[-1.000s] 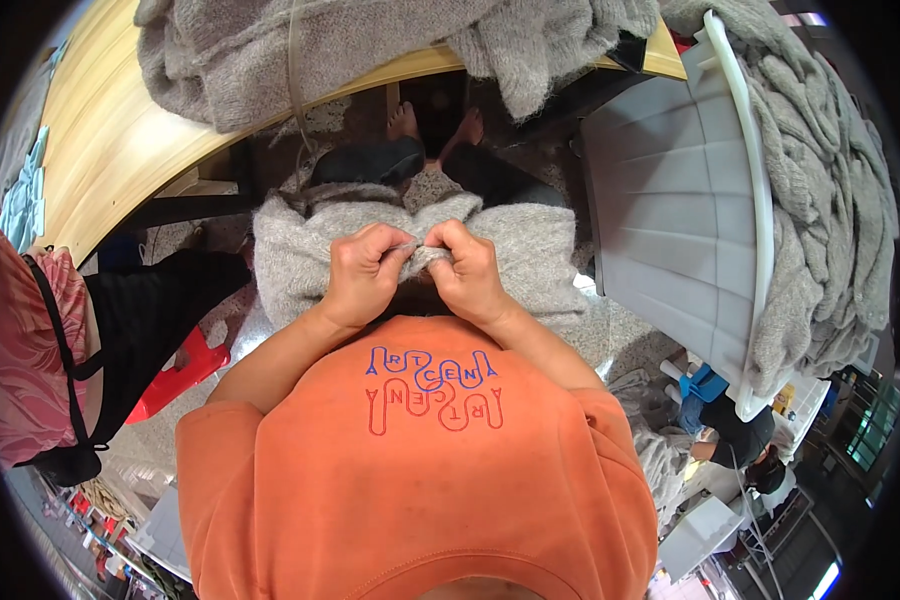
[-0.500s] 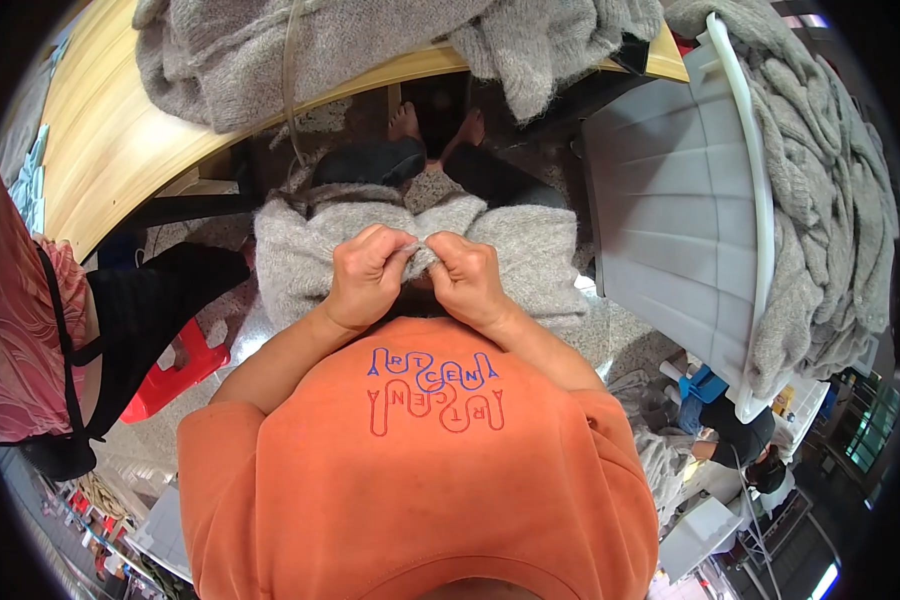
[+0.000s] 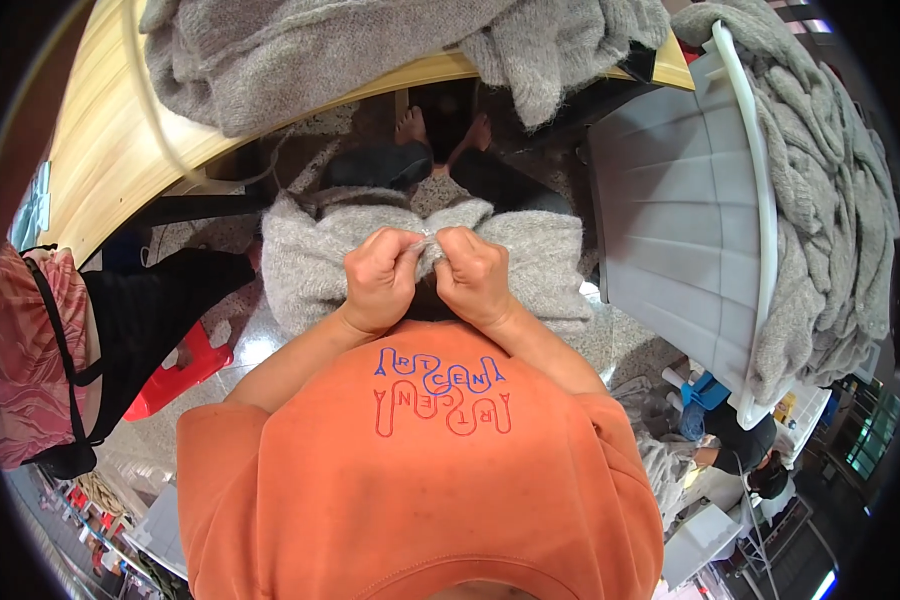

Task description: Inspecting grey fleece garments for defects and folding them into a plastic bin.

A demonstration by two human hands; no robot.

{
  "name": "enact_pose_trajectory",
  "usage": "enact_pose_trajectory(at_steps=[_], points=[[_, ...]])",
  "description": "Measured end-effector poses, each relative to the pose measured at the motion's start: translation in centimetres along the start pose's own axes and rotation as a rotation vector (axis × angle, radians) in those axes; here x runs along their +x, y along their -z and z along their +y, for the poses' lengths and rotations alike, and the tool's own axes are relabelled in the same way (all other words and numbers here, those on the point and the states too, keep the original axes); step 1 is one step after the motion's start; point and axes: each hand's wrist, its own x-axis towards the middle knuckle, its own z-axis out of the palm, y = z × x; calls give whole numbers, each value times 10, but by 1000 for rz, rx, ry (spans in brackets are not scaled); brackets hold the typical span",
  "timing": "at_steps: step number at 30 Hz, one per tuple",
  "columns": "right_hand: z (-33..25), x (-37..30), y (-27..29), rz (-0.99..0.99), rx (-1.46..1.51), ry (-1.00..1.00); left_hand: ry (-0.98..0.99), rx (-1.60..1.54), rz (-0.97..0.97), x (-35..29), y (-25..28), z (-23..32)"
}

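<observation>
A fuzzy light-grey knit garment [image 3: 537, 255] lies across my lap. My left hand [image 3: 382, 275] and my right hand [image 3: 473, 275] are close together in front of my chest, each with thumb and fingers pinched on the knit. Between the two pinches a short piece of the fabric is drawn up, and my knuckles hide much of it. The garment's sides spread out beyond both hands and drape over my thighs.
Ahead, more grey knitwear [image 3: 300, 60] is heaped on a wooden table [image 3: 100, 150]. A tall grey plastic bin [image 3: 675, 190], grey knits over its rim, stands at right. Someone in a pink patterned garment [image 3: 35, 350] sits at left near a red stool [image 3: 185, 375]. Another person [image 3: 745, 440] is behind right.
Both hands have shifted slightly right in the picture, still pinching the knit and now closer together. The pale cord at the table's edge has swung left, and the person at left has moved a little.
</observation>
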Motion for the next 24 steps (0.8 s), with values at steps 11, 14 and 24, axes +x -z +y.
enact_pose_trajectory(at_steps=[11, 14, 24], points=[[-5, 0, 8, -50, -112, 178, 44, -101, 24, -3, 1, 2], [-6, 0, 6, -50, -57, 126, -114, -16, 18, 1, 4, 3], [0, 9, -2, -32, 26, 90, -235, 54, 47, 4, 2, 5]])
